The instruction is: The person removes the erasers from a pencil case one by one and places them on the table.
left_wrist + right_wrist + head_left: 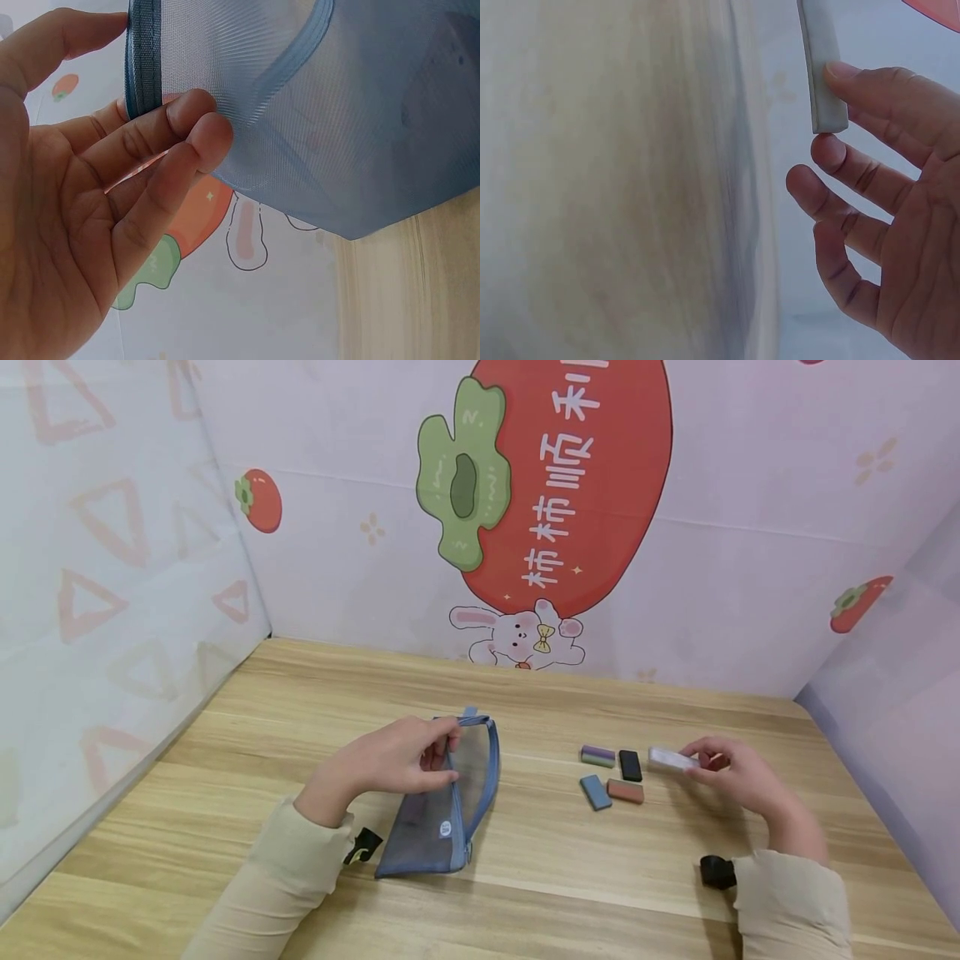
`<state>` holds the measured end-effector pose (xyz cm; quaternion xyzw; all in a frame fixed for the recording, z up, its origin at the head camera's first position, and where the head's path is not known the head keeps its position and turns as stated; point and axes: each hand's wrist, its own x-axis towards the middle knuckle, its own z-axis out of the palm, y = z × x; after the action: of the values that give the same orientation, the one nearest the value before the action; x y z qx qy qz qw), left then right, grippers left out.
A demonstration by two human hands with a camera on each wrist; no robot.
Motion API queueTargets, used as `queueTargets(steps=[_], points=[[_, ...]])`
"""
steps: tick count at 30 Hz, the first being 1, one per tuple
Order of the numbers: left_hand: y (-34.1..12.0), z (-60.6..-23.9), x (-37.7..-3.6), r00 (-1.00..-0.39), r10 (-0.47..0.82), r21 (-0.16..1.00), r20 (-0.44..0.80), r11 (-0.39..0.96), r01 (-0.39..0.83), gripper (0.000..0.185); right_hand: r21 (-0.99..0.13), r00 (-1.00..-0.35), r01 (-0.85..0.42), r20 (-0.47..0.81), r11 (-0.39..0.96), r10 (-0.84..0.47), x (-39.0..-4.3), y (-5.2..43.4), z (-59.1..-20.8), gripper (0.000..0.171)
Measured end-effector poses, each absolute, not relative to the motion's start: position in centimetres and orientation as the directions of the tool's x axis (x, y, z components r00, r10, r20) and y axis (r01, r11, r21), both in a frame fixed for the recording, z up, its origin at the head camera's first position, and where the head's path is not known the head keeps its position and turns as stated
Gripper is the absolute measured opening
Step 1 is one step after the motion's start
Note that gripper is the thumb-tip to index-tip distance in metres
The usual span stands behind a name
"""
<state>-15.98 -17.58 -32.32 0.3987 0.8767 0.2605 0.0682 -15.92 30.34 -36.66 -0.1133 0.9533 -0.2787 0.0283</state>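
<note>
A blue mesh zip pouch [446,797] lies on the wooden table [525,860], its mouth held up by my left hand [390,760]. In the left wrist view my left hand [112,187] pinches the pouch's zip edge [142,60] between thumb and fingers. My right hand [731,772] pinches a white eraser-like block [671,760] and holds it just above the table. The right wrist view shows that block [821,67] gripped at its end by my fingertips [855,82]. Several small blocks lie between the hands: purple-green [597,756], black [630,766], blue [596,792], reddish [626,791].
Papered walls with a persimmon and rabbit picture [540,527] close the table at the back and on both sides. A black wrist strap [717,872] sits at my right cuff, and another strap [365,845] at my left.
</note>
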Motion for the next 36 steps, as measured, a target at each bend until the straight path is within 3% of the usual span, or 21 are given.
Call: queueTargets(steps=[36], points=[[-17.9, -31.9, -15.8, -0.668, 0.736, 0.526, 0.114, 0.526, 0.669, 0.024, -0.475, -0.955, -0.22, -0.071, 0.852, -0.287, -15.8, 31.4, -37.5, 0.016]])
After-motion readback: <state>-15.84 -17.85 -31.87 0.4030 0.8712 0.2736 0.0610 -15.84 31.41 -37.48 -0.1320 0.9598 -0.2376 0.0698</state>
